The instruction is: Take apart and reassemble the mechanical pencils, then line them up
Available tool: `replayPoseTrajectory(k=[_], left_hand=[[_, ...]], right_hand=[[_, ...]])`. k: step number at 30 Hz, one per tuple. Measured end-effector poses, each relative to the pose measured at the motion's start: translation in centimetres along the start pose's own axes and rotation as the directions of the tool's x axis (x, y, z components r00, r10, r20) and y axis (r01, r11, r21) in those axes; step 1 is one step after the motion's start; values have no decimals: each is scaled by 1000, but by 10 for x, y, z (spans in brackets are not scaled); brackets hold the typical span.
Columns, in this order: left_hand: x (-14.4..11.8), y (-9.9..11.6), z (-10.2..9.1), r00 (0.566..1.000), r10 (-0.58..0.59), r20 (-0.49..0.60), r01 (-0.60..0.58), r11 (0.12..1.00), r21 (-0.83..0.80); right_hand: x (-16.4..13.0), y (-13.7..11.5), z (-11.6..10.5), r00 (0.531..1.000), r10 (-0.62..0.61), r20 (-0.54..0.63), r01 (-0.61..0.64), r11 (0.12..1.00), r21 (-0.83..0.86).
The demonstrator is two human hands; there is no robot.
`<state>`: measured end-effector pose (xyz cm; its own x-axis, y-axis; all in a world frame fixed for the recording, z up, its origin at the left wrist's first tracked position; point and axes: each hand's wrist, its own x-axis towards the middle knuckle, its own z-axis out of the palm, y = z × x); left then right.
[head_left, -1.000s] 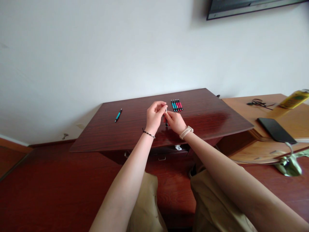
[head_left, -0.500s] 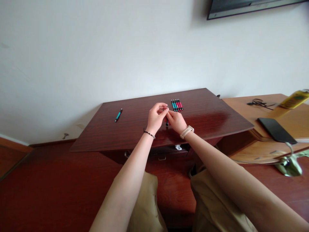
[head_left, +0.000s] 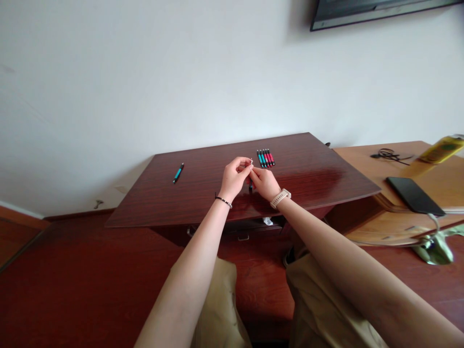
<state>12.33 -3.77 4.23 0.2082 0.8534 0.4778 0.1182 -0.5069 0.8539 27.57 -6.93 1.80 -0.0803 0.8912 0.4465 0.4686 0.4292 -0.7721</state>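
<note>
My left hand (head_left: 235, 179) is closed in a pinch at the silvery top of a pen (head_left: 250, 187). Wrapped round the same pen's barrel is my right hand (head_left: 266, 183), its fingertips touching those of the left. A black end and a trace of red show below the fingers; the rest is hidden. Just beyond my right hand a row of several teal and red pens (head_left: 266, 158) lies side by side on the dark wooden table (head_left: 203, 193). A single teal pen (head_left: 178, 173) lies apart on the table's left part.
To the right a lighter wooden desk (head_left: 384, 169) holds a black phone-like slab (head_left: 415, 195), a coiled black cable (head_left: 389, 154) and a yellow bottle (head_left: 441, 149). A green cloth-like item (head_left: 437, 249) hangs by its edge. A screen (head_left: 362, 14) is on the wall.
Both hands stay almost in place round the pen. The left fingers have shifted very slightly at its top, and a bit less of the lower black end shows.
</note>
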Motion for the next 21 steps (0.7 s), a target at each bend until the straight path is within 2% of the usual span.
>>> replayPoseTrajectory(k=[13,21], left_hand=[[-1,5,0,999,39,9,-39,999,-14],[-1,4,-3,998,62,-10,-61,994,93]], right_hand=[[1,-3,0,1000,-12,4,12,999,-30],[0,-5,-2,1000,-21,5,22,999,-27]])
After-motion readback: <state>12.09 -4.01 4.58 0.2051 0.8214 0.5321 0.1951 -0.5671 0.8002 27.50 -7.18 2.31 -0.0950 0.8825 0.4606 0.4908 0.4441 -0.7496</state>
